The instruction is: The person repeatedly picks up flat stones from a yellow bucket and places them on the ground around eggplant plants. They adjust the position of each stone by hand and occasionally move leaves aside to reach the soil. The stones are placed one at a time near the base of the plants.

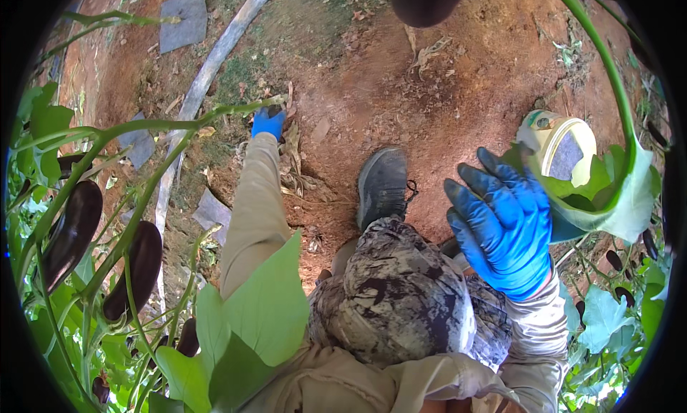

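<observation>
My left hand (268, 122), in a blue glove, reaches low near the soil behind the tip of a cut stem; its fingers are partly hidden, and something small and dark shows at them. My right hand (499, 222), in a blue glove with dirty fingertips, is raised with its fingers apart and nothing in it. Beside it are a large green leaf (617, 214) and, lower down, a pale yellow bucket (577, 137). Dark purple eggplants (134, 271) hang from stems at the left, and another eggplant (429, 2) hangs at the top.
A long grey pole or pipe (214, 53) lies along the reddish soil at the left. Grey sheet pieces (184, 20) and dry leaves are scattered about. A branching green stem (155, 124) crosses in front at the left. My dark shoe (384, 185) stands on the soil. Leafy plants flank both sides.
</observation>
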Demonstrator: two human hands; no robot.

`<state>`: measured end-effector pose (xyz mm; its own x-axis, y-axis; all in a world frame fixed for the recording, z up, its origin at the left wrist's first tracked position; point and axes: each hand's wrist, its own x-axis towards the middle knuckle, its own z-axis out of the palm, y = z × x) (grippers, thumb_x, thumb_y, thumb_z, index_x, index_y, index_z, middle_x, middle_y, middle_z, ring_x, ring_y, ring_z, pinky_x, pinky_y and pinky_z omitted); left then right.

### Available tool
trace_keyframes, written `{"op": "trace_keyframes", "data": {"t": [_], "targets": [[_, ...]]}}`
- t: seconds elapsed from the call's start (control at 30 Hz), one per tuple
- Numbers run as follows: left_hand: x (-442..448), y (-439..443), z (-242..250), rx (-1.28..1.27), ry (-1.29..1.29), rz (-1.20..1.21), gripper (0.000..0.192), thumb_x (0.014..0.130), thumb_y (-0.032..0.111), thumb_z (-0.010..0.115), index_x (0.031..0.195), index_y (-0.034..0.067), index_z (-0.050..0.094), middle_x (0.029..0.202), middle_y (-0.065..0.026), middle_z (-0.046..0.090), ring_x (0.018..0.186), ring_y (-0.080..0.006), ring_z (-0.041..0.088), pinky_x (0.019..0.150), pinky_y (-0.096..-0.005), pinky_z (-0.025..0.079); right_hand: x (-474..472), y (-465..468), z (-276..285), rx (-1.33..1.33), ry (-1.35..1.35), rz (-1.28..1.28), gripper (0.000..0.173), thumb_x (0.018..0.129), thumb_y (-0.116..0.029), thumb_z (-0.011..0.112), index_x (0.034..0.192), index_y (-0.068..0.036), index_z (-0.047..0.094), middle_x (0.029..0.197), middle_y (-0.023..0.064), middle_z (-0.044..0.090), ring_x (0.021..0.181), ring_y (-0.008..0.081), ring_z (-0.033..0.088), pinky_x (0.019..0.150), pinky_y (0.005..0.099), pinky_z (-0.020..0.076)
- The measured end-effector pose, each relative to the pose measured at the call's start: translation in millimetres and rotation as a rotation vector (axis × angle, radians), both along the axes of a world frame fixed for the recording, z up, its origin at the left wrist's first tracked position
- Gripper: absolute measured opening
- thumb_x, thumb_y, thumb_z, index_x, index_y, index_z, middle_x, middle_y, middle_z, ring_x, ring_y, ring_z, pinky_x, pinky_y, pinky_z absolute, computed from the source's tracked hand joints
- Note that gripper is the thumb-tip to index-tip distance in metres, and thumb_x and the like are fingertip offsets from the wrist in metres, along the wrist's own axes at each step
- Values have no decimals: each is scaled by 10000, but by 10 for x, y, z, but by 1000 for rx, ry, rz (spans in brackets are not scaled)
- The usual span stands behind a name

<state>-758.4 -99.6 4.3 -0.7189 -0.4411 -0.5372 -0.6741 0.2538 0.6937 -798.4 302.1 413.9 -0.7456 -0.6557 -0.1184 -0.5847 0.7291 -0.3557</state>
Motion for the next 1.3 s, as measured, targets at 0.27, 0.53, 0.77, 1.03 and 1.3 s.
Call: {"op": "trace_keyframes", "data": {"t": [0.27,0.53,0.77,1.03,1.3], "targets": [[-30,466,76,-361,-58,-122,432,772,390,707,994,22,667,945,-173,666,834,-292,638,812,-401,501,242,56,-63,-153,7,199,413,639,-143,665,1040,-47,652,1051,108,620,1000,318,603,902,501,482],[230,551,66,-118,240,-440,329,867,161,622,1139,-19,583,1077,-138,637,975,-207,588,856,-338,457,674,354,-63,-194,289,365,341,714,-192,566,1019,-50,624,1140,133,584,1111,302,545,1056,440,377],[453,472,2090,122,-303,-1527,368,849,101,629,1213,71,587,1189,-159,601,1124,-231,559,926,-353,452,986,1355,-212,-319,311,300,250,761,-181,585,987,-85,632,1056,112,617,997,305,593,875,437,491],[-11,2022,3582,675,669,-721,627,859,19,585,1416,29,297,1367,-109,433,1153,-214,500,956,-369,430,623,3459,-1774,182,79,-903,301,797,-166,580,1057,-18,609,1076,230,597,971,406,573,842,434,475],[-190,3021,3458,692,745,-782,239,909,149,603,1109,18,609,1018,-124,664,892,-223,638,800,-337,499,187,4031,-2241,464,-192,-1358,311,824,-272,600,1011,-24,619,1036,213,622,943,363,599,812,420,477]]}}
